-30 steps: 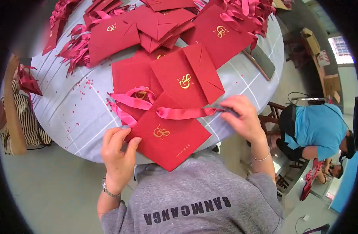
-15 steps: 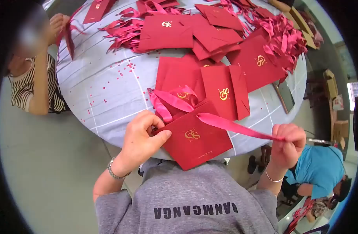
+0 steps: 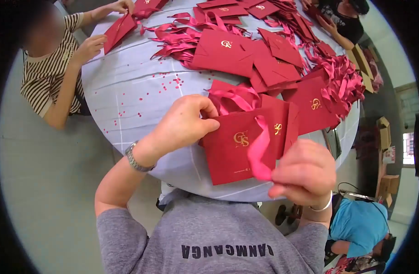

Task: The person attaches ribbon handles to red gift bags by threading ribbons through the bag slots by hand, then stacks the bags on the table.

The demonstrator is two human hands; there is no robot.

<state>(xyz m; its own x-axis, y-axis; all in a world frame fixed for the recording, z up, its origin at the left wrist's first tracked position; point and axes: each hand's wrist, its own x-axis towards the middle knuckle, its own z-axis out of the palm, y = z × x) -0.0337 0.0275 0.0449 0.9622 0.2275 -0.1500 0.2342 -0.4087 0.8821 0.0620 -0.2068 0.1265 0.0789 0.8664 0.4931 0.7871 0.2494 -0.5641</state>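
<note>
A red paper gift bag (image 3: 232, 155) with gold lettering is held upright near the table's front edge. My left hand (image 3: 186, 116) pinches its upper left corner between thumb and fingers. From a hole near the bag's top right, a pink ribbon (image 3: 259, 146) hangs in a loose curve. Its lower end is between the thumb and fingers of my right hand (image 3: 305, 171), to the right of the bag. Behind the held bag lie more red bags (image 3: 289, 123), partly covered by it. Another ribbon loop (image 3: 237, 98) shows just above its top edge.
Piles of red bags (image 3: 225, 52) and bunched ribbons (image 3: 339, 86) spread over the round cloth-covered table (image 3: 127, 73). Red paper dots (image 3: 175, 81) are scattered at left. A person in stripes (image 3: 58, 68) handles a bag; others sit at upper right and lower right.
The bag has moved up and right and turned more upright. My right hand has come in toward it, so the ribbon, stretched taut before, now hangs slack. The left hand keeps its pinch.
</note>
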